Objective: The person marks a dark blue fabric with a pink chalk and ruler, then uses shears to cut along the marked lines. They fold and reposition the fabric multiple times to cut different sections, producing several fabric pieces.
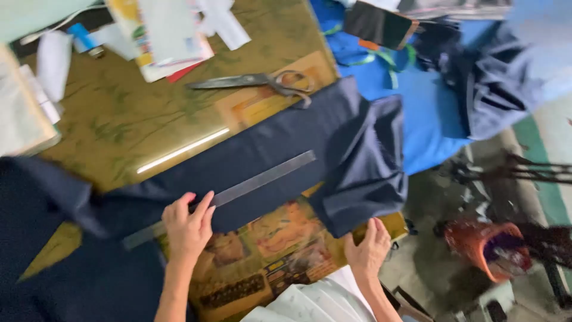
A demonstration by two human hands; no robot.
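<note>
We saw a bench [119, 119] with an olive patterned top, and across it lay a long strip of dark navy cloth [286, 143], running from the near left corner up toward the far right, where its end was folded over and hung off the bench edge. A heap of blue fabric [429, 113] lay beyond it on the right. On the navy cloth rested 1 long metal ruler [250, 185], slanting along the strip. Large scissors [256, 81] lay shut on the bench, just past the cloth. Our left hand [187, 223] pressed flat on the ruler's near end, fingers spread and released. Our right hand [369, 247] lay open-palmed at the folded cloth's lower edge, grasping nothing.
</note>
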